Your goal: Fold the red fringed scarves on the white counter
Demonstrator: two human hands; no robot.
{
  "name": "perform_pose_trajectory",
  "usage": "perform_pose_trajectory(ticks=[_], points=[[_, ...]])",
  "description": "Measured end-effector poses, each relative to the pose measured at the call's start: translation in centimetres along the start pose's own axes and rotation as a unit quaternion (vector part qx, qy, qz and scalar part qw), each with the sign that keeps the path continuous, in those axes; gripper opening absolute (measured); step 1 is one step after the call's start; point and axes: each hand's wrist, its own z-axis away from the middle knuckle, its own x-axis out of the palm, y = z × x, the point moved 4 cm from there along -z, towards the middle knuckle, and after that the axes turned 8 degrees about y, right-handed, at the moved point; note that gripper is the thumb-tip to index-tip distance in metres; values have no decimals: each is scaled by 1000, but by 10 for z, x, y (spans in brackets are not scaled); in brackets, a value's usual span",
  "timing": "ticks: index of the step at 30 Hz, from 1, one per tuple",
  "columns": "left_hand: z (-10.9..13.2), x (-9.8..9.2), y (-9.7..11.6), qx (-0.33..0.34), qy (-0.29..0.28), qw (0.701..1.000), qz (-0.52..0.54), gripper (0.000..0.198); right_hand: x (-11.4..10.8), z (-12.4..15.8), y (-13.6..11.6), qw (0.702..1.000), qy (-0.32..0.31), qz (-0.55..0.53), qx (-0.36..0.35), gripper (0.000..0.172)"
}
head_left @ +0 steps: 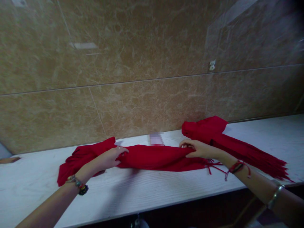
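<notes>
A red fringed scarf [156, 158] is stretched sideways between my two hands, just above the white shelf [142, 190]. My left hand [111, 157] pinches it near its middle, and the rest of the cloth lies bunched to the left of that hand. At the other end, my right hand [197, 148] grips the scarf close to the fringe, whose strands hang below the wrist. A second piece of red fringed cloth [204, 126] lies folded behind my right forearm, its tassels spread toward the right. Whether the two pieces join is hidden by that arm.
A tan marble-tiled wall [147, 104] rises behind the shelf, with a small white fitting [212, 65] on it. A blurred-out pale rectangle [156, 138] sits against the wall. A brown wooden piece [9, 160] lies far left. Below the shelf's front edge it is dark.
</notes>
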Motion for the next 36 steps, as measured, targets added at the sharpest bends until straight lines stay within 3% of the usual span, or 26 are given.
perform_pose_trajectory(ticks=[4, 6, 11, 17, 22, 26, 31, 34, 36], points=[[-1, -4, -9, -1, -25, 999, -32, 17, -8, -5, -4, 988, -1, -148, 42, 42], [-1, -9, -12, -14, -9, 1000, -18, 17, -11, -7, -6, 982, -4, -180, 64, 43], [-4, -16, -16, -41, 7, 998, 49, 26, -16, -9, -1, 981, 0, -161, 112, 43], [-14, -16, -15, -5, 14, 999, 45, 27, -10, -4, 12, 971, -119, -136, 157, 56], [-16, -15, -18, 8, 9, 1000, 25, 24, -11, -3, 14, 959, -117, -188, 179, 43], [-10, -8, -30, -15, -22, 1000, -2, 24, -16, -9, 22, 955, -48, -215, 200, 33], [2, 0, -73, -70, -18, 996, -48, 29, -51, -21, 12, 975, 136, -95, 148, 38], [8, -18, -101, -115, 39, 992, -18, 34, -83, -21, -9, 960, 254, -63, 100, 43], [15, -44, -114, -155, 90, 984, 3, 38, -103, -16, -23, 946, 309, -58, 77, 42]])
